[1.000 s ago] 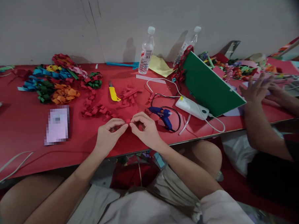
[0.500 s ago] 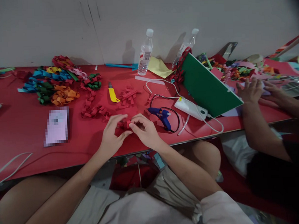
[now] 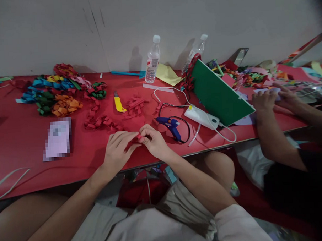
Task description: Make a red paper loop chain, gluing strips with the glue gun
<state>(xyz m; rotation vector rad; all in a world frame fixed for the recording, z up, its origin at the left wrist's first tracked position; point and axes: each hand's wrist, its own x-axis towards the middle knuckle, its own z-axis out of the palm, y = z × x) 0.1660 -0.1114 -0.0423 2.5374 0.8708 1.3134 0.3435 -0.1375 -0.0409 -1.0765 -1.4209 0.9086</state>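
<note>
Both your forearms reach up and inward over the near edge of the red-covered table [image 3: 25, 140], wrists close together, and your hands meet fingertip to fingertip in the middle. Here's your right hand [image 3: 152, 142]: fingers curled, thumb and forefinger pinched on a small, folded red paper strip [image 3: 139, 136]. Your left hand [image 3: 121, 147] comes in palm down, partly open, fingers long and gently bent, thumb apart below them; its fingertips are right at the strip, though whether they grip it you can't tell from here. So the strip sits between your two hands, just above the table. Just beyond lies a chain of curled red paper loops [image 3: 102, 123], with a loose heap of short red paper strips [image 3: 135, 105] near it, and a dark-blue plastic glue gun [image 3: 170, 125] rests beside your right hand.
</note>
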